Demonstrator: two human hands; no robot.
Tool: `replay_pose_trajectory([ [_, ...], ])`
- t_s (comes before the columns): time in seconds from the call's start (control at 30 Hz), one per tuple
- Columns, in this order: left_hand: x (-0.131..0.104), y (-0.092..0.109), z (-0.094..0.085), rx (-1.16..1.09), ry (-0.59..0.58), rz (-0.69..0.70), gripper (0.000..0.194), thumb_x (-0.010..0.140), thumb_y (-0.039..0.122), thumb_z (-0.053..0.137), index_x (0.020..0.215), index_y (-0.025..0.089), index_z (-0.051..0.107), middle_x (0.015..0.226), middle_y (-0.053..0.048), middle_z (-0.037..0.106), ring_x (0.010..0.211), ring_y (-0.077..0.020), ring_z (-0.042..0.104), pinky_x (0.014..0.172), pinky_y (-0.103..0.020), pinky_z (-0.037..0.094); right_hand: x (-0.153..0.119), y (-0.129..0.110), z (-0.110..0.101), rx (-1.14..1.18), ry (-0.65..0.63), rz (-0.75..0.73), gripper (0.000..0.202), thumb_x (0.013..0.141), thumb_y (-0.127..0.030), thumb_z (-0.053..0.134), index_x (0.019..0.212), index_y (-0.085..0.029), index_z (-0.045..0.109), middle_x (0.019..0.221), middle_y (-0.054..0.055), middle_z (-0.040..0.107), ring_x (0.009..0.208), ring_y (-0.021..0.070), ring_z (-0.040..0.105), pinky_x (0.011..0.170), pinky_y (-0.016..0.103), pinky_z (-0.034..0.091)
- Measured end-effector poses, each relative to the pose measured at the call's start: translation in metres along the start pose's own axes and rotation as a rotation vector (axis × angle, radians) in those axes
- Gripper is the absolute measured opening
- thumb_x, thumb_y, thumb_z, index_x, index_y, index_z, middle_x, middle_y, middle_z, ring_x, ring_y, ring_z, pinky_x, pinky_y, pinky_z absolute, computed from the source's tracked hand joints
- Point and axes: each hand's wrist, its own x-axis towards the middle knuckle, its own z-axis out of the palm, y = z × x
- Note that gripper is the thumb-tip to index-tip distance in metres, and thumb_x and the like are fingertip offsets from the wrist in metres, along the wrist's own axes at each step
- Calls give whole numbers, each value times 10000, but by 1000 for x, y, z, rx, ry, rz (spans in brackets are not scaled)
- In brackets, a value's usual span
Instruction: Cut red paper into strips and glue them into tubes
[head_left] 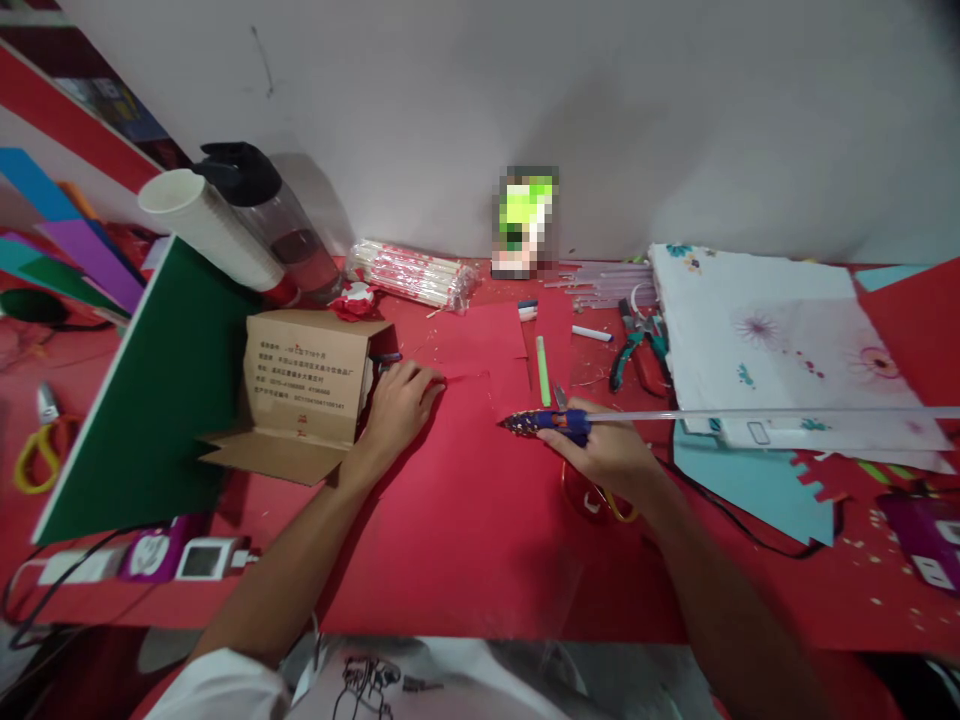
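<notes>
My right hand (607, 450) is wrapped round a blue hot glue gun (551, 425), its dark nozzle pointing left. A long clear glue stick (780, 413) runs out of its back toward the right edge. Beneath the nozzle lies red paper (450, 490) on the red table. My left hand (401, 405) rests on the left part of this paper, fingers stretched forward and slightly bent, with nothing visible in them. Close to the right hand are a green marker (543, 370), a roll of tape (585, 490) and a partly hidden yellow handle (619, 505).
A cardboard box (300, 385) and green board (142, 400) stand left, near paper cups (217, 230) and a bottle (289, 220). Wrapped sticks (412, 272) and a blurred-out phone (525, 222) are at the wall. Pliers (641, 345) and white sheets (787, 340) lie right; scissors (45, 445) far left.
</notes>
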Motion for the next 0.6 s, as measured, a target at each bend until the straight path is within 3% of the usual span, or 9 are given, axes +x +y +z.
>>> replay_pose_trajectory([
  [0.17,-1,0,0,-9,10,3,201,1022,325,572,1040,199,728,968,-78,678,915,-244,578,828,-364,431,-5,0,-5,-34,-26,-30,359,929,-574,575,787,-247,619,706,29,692,658,212,657,568,299,381],
  [0.37,-1,1,-2,-41,9,1,198,1026,327,566,1040,200,718,974,-76,679,933,-240,586,843,-364,439,-16,17,-6,-114,-38,-202,548,975,-713,426,717,-239,524,655,49,610,561,192,559,566,323,341],
  [0.6,0,0,-2,-72,0,-1,220,1035,341,546,1061,205,716,994,-80,680,944,-239,581,860,-370,439,-26,17,-12,-93,-119,-157,528,987,-690,437,691,-253,450,633,30,612,570,200,584,589,314,332],
])
